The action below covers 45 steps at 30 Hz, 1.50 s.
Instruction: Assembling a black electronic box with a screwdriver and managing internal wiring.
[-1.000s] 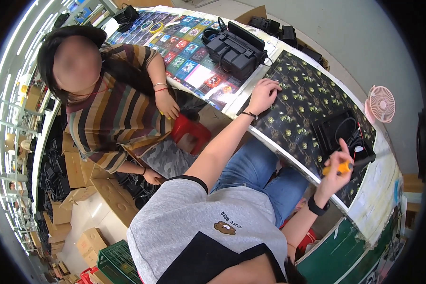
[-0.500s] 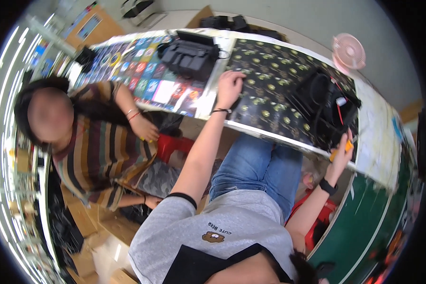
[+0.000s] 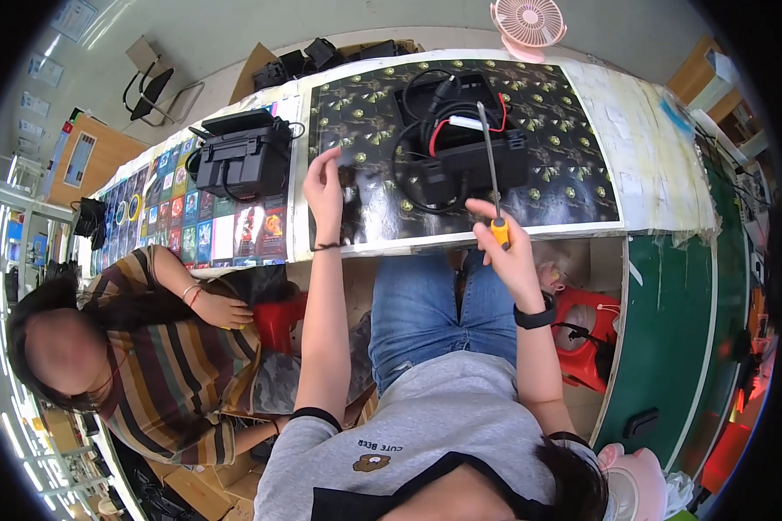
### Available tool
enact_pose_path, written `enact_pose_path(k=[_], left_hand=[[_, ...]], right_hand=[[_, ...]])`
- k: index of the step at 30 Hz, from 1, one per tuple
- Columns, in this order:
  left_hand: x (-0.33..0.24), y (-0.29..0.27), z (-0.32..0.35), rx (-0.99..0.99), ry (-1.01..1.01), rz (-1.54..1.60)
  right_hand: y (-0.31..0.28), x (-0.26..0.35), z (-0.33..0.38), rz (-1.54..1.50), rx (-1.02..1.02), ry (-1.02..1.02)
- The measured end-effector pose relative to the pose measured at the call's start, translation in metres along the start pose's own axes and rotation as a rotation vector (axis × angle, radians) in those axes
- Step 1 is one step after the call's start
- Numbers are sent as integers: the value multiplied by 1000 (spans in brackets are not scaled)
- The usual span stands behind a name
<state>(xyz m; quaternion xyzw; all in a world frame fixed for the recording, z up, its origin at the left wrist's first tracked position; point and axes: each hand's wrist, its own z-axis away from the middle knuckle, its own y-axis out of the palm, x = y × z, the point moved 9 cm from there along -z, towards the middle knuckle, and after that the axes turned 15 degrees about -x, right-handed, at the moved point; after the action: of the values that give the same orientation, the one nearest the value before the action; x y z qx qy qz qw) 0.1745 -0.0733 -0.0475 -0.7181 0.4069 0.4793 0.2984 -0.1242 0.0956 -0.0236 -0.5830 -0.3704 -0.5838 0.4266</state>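
Note:
My right hand (image 3: 514, 260) is closed around the yellow-orange handle of a screwdriver (image 3: 492, 169), near the table's front edge. Its long metal shaft points away from me, across an open black plastic case (image 3: 514, 161). Coiled black cables (image 3: 427, 130), a red wire (image 3: 434, 139) and a white connector (image 3: 466, 122) lie in and over that case. To the left, my left hand (image 3: 323, 193) is over the edge of the dark patterned mat (image 3: 365, 187), fingers loosely bent and apart, holding nothing.
A second black case (image 3: 245, 161) with a cable stands on the colourful printed sheet (image 3: 178, 195) at left. Behind the mat is a pink fan (image 3: 530, 24). A co-worker in a striped top (image 3: 182, 347) sits at my left. A green surface (image 3: 665, 304) lies at right.
The view has turned, so the table sits straighter. My right hand has come in from the right, and the screwdriver now extends over the open case. My left hand's fingers have spread slightly.

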Motion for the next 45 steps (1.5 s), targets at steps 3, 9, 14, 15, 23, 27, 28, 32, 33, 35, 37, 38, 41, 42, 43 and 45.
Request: enact_pose_path(k=[3, 9, 14, 15, 23, 27, 28, 32, 33, 35, 37, 38, 41, 42, 43, 45], left_hand=[[-48, -4, 8, -71, 22, 138], [-180, 62, 35, 121, 657, -124], [-168, 109, 90, 161, 833, -274], [-164, 106, 96, 162, 825, -258], [-165, 83, 142, 144, 846, -267], [-169, 77, 137, 180, 733, -178], [-171, 75, 131, 186, 650, -87], [-172, 68, 85, 112, 462, -2], [-180, 76, 76, 171, 549, -73], [-180, 96, 62, 284, 609, -127], [-173, 118, 60, 420, 698, -206], [-168, 131, 70, 559, 784, -280], [-141, 144, 75, 614, 622, -438], [-141, 141, 75, 557, 650, -434], [-150, 134, 77, 481, 696, -352], [-151, 123, 73, 398, 642, -273]], right_hand=[[1, 8, 1, -149, -46, -56], [-44, -6, -29, -380, -309, -60], [-70, 0, -64, -276, -465, -113], [-73, 0, -75, -269, -441, -149], [-49, -19, -127, -403, -124, -13], [-51, -26, -120, -420, -97, -54], [-51, -18, -112, -429, -119, -65], [-65, -23, -108, -412, -192, -164], [-71, -25, -107, -388, -229, -200], [-70, -27, -108, -376, -218, -193], [-66, -26, -110, -364, -202, -190], [-65, -26, -110, -368, -200, -190], [-68, -25, -110, -396, -232, -201], [-68, -26, -111, -400, -231, -203], [-70, -25, -110, -387, -230, -226], [-72, -25, -109, -374, -235, -248]])
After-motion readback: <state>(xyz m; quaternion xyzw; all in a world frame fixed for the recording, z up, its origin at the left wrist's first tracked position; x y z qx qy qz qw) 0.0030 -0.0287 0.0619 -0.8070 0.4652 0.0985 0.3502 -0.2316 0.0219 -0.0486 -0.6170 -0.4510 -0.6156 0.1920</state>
